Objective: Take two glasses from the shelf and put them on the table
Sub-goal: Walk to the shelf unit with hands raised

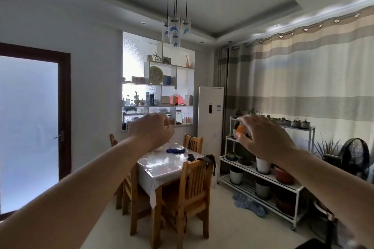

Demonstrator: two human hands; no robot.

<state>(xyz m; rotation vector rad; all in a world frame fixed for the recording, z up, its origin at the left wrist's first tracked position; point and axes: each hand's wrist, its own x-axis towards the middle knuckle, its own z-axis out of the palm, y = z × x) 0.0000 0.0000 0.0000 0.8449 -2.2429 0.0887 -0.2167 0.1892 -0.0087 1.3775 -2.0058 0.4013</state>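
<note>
The white wall shelf (157,105) stands at the far end of the room, crowded with small bottles, a clock and ornaments; from this distance I cannot pick out glasses on it. In front of it is the dining table (162,166) under a shiny plastic cover. Both my arms reach forward at chest height, far short of the shelf. My left hand (151,130) shows its back, fingers loosely curled, nothing visible in it. My right hand (265,138) is spread in a C shape with thumb and fingers apart, holding nothing.
Wooden chairs (192,186) surround the table, which carries a blue cloth (175,150) and a dark phone (190,156). A white standing air conditioner (210,119) and a plant rack (261,170) with pots are on the right, a fan (354,155) beyond. A door (30,127) is on the left.
</note>
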